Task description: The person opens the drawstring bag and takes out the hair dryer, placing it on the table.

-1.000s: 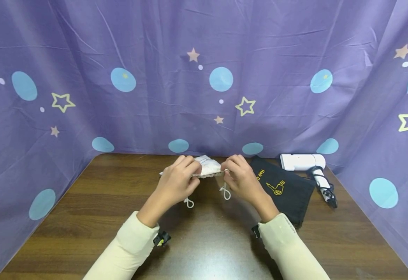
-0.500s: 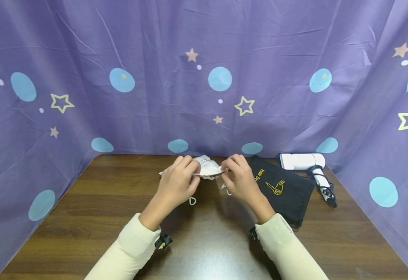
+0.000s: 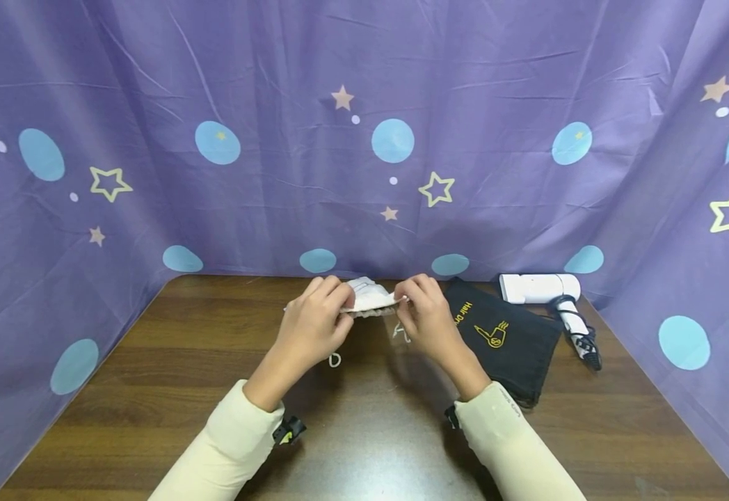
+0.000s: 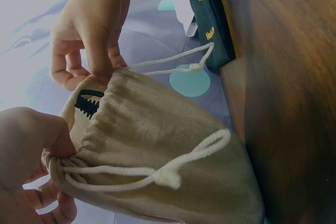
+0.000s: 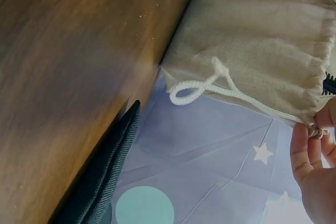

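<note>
A drawstring bag (image 3: 367,295) stands between both hands at the far part of the table, pale in the head view and beige cloth in the left wrist view. My left hand (image 3: 316,316) pinches one end of its gathered mouth. The right hand (image 3: 427,312) pinches the other end. Between them the mouth is held apart. Inside it a black toothed shape (image 4: 88,103) shows, its kind unclear. A white knotted cord loop (image 4: 197,156) hangs by the left hand, and another cord loop (image 5: 191,88) hangs on the right hand's side.
Right of the hands lies a black hair dryer bag (image 3: 505,341) with yellow lettering. Beyond it, a white hair dryer (image 3: 540,289) has its black cord wrapped round the handle. A purple curtain (image 3: 364,229) borders the wooden table (image 3: 214,362).
The left hand has shifted slightly left and the bag's mouth looks pulled straighter. The cord loops hanging below have swung. The right hand has barely moved.
</note>
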The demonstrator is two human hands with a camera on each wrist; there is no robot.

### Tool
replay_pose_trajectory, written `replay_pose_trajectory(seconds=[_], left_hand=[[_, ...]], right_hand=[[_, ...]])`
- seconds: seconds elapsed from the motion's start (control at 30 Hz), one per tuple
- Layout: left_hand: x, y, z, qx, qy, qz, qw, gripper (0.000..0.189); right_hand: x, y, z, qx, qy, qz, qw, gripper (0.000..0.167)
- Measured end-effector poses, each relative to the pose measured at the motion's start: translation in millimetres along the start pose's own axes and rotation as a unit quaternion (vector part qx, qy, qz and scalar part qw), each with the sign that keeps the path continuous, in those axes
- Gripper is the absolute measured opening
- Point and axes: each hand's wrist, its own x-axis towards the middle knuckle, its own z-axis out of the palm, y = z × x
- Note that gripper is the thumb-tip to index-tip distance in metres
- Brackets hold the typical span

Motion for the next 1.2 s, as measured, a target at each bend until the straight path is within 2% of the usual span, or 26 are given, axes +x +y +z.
replay_pose_trajectory(seconds=[0.23, 0.4, 0.7, 1.07, 1.2], left_hand=[[0.5, 0.1, -1.0, 0.014, -0.020, -0.016, 0.9996, 0.020], [0.8, -0.6, -2.3, 0.023, -0.007, -0.040, 0.9989, 0.017], [-0.2, -0.6, -2.5, 0.012, 0.024, -0.074, 0.9969, 0.015], [0.0, 0.8, -5.1, 0.036, 0.012, -0.092, 0.9950, 0.017], [0.9, 0.6, -8.8, 0.019, 0.015, -0.098, 0.9949, 0.017]], right_hand=[[0.6, 1.1, -0.7, -0.003, 0.000, -0.022, 0.9998, 0.025], [2.4, 0.5, -1.8, -0.004, -0.002, -0.027, 0.9996, 0.024], [0.3, 3.0, -1.9, -0.006, -0.004, -0.038, 0.9992, 0.022], [0.7, 2.0, -2.8, -0.021, 0.013, -0.028, 0.9993, 0.025], [0.9, 3.8, -2.1, -0.024, 0.024, -0.029, 0.9990, 0.024]])
